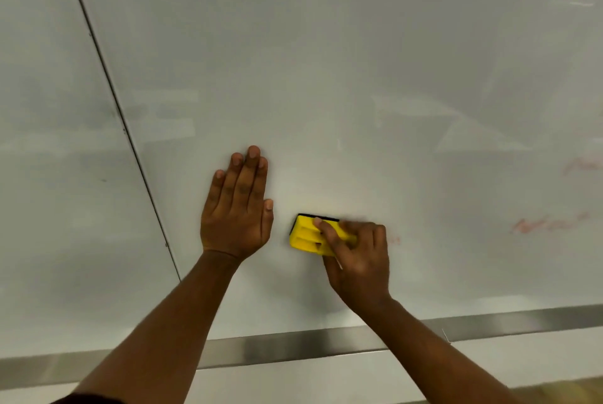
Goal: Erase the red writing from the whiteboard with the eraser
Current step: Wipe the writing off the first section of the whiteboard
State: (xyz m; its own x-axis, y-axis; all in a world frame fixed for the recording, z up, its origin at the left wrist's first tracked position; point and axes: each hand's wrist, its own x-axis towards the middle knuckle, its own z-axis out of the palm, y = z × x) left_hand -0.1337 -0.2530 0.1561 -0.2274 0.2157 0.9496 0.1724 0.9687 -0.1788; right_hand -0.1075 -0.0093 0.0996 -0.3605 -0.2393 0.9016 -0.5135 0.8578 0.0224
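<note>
The whiteboard (342, 61) fills most of the view. My right hand (359, 260) grips a yellow eraser (308, 235) with a black felt edge and presses it against the board, low and near the middle. My left hand (238, 207) lies flat on the board just left of the eraser, fingers together and pointing up, holding nothing. Faint red writing (548, 224) shows to the right of the eraser, with more red marks (580, 165) near the right edge and a small red smear (394, 239) beside my right hand.
A metal ledge (293, 346) runs along the bottom of the board. A thin metal seam (120, 116) slants down the left side and separates a second panel (49, 142).
</note>
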